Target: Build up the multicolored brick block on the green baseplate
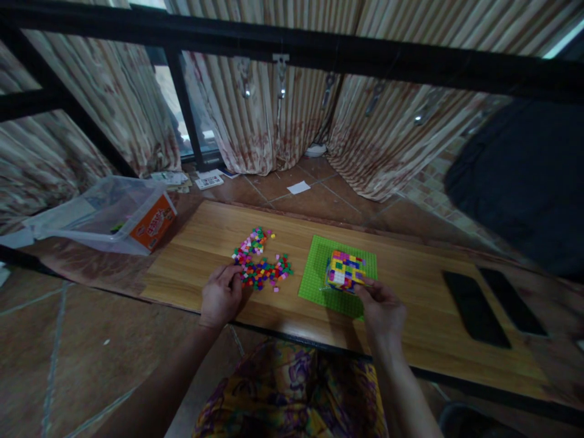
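Note:
My left hand [222, 295] rests at the left edge of a loose pile of small coloured toy bricks [262, 272], its fingers curled together among the nearest pieces. Whatever they hold is hidden. On a green baseplate [314, 277] sits a blocky build of multicoloured toy bricks [345, 267], with yellow, white, purple and orange pieces on top. My right hand [383, 307] is at the build's near right corner, thumb and fingers pinched together. Something small and yellowish shows by those fingertips, too small to name.
A clear plastic bin [104, 213] with an orange label stands left of the low wooden table [182, 261]. Two dark flat phone-like slabs [477, 310] lie at the table's right end. A black metal bar [292, 45] crosses above, before striped curtains [269, 121]. Papers [298, 187] lie on the tiled floor.

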### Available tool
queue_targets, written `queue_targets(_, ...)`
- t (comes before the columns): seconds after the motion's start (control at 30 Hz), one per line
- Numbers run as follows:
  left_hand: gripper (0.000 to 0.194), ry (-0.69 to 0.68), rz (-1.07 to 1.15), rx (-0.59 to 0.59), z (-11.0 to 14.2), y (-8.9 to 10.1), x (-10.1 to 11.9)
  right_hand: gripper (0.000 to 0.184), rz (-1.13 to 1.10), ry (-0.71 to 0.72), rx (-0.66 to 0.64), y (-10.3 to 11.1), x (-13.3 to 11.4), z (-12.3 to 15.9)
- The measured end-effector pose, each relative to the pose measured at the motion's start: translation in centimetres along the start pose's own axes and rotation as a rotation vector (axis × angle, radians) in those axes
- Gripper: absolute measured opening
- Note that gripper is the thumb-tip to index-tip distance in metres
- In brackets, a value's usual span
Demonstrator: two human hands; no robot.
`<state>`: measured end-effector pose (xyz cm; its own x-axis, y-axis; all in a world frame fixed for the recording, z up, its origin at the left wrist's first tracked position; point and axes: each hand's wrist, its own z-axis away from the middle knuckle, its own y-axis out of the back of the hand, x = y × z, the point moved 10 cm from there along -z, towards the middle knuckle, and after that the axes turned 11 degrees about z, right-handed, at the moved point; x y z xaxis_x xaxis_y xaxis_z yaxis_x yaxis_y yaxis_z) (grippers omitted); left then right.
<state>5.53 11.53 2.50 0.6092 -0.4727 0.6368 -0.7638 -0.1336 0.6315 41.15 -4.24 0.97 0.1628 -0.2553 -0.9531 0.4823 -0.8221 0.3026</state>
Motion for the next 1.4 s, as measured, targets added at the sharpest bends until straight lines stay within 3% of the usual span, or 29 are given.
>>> queue_targets(0.1, 0.022, 0.014, 0.007, -0.005, 0.0, -0.1, -0.1, 0.035, -0.025, 0.036, 0.081, 1.0, -0.1, 1.2)
queue_targets(0.2, 0.022, 0.038, 0.021, -0.013, 0.2, -0.1, -0.2, 0.033, 0.044, 0.063, 0.033, 0.4, 0.0, 3.4)
queue_targets(0.33, 0.023, 0.060, 0.037, -0.020, 0.3, -0.3, -0.2, 0.030, 0.218, 0.127, -0.241, -3.9, -0.2, 7.1)
queue_targets(0.47, 0.023, 0.070, 0.036, -0.022, 0.4, -0.4, -0.3, 0.027, 0.359, 0.349, -0.468, -8.8, -2.3, 10.5)
queue_targets(0.67, 0.023, 0.075, 0.039, -0.020, 0.4, -0.3, -0.2, 0.023, 0.605, 0.671, -0.452, -13.4, -5.6, 11.9)
queue_targets(0.83, 0.022, 0.076, 0.047, -0.016, 0.4, -0.3, -0.3, 0.020, 0.728, 0.749, -0.420, -15.1, -6.1, 12.2)
queue_targets(0.97, 0.021, 0.066, 0.049, -0.011, 0.4, -0.2, -0.3, 0.020, 0.604, 0.645, -0.481, -14.1, -5.6, 12.2)
queue_targets(1.1, 0.022, 0.045, 0.040, -0.007, 0.2, -0.1, -0.2, 0.021, 0.371, 0.374, -0.514, -10.8, -3.7, 10.9)
queue_targets(1.23, 0.021, 0.045, 0.030, -0.012, 0.1, -0.1, -0.2, 0.027, 0.258, 0.165, -0.345, -5.0, -1.6, 7.9)
queue_targets(1.4, 0.022, 0.018, 0.013, -0.008, 0.0, 0.1, 0.0, 0.031, 0.351, 0.117, -0.097, 1.4, -0.8, 3.6)
